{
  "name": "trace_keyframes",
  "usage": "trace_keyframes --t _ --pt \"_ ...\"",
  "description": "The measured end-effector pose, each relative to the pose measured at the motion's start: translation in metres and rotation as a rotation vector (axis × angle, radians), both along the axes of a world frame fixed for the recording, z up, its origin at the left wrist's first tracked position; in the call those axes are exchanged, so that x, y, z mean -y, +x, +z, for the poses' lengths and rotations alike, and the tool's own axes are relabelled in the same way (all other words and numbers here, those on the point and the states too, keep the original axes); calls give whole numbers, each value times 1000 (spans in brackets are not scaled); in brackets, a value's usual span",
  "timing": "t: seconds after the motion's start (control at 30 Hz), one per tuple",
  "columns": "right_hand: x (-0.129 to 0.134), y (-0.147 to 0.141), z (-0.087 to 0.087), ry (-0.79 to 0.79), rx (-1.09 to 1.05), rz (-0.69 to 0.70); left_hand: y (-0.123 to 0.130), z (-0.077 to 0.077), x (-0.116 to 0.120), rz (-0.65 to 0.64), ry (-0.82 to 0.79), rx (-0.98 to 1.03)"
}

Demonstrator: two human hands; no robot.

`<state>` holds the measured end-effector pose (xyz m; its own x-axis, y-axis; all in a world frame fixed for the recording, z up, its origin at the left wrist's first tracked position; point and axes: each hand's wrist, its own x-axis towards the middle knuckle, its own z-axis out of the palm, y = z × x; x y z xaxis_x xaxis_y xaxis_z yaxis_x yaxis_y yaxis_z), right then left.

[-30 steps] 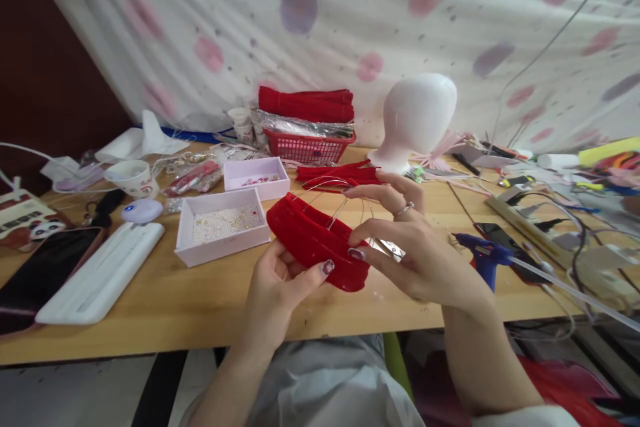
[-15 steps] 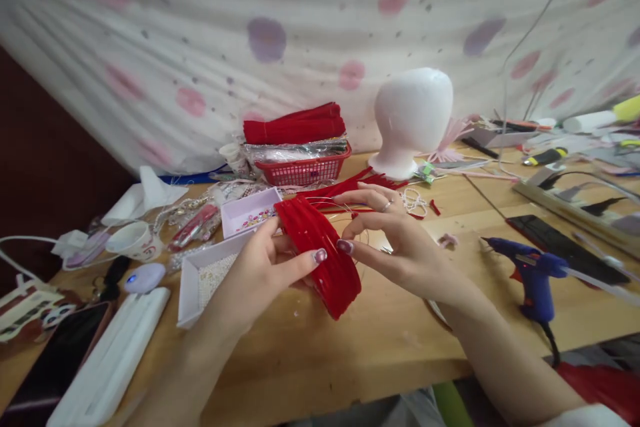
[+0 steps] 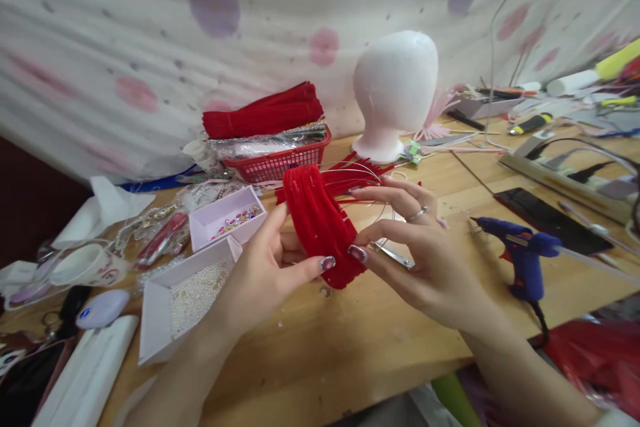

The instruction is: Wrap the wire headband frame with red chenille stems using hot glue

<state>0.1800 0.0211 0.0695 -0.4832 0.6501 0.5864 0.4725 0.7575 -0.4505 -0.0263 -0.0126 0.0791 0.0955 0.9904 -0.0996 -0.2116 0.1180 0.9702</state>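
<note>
A wide, curved red velvety band (image 3: 317,223), made of several fuzzy strips side by side, is held up over the middle of the table. My left hand (image 3: 270,273) grips its left side, thumb in front and the other fingers behind. At the band's right edge, my right hand (image 3: 407,240) pinches with thumb and index finger, its other fingers bent above. Thin wire (image 3: 357,167) loops out from behind the band toward the right fingers; its end is hard to trace. Below the right fingers a silver nail clipper (image 3: 395,255) lies on the table.
White boxes of pearl beads (image 3: 200,287) and coloured gems (image 3: 235,220) stand left. Behind are a red basket (image 3: 280,163), red fuzzy stems (image 3: 345,177) and a white foam head (image 3: 395,93). A blue glue gun (image 3: 523,253) and power strip (image 3: 565,180) lie right.
The view has shifted, so the tabletop things appear farther left. The band is turned more upright between my hands. More of the nail clipper shows under my right hand.
</note>
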Motion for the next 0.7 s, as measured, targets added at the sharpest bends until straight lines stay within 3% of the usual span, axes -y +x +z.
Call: trace_keyframes --t 0.17,0.33,0.47,0.7 --pt "-3 7 -6 -40 -20 51 8 -15 5 -1 -22 18" --pt "-2 6 -7 -10 -5 107 18 -33 25 228 -12 -72" --pt "1 1 -10 -20 29 116 25 -48 41 341 114 -149" --pt "4 1 -10 0 45 128 30 -52 43 371 147 -145"
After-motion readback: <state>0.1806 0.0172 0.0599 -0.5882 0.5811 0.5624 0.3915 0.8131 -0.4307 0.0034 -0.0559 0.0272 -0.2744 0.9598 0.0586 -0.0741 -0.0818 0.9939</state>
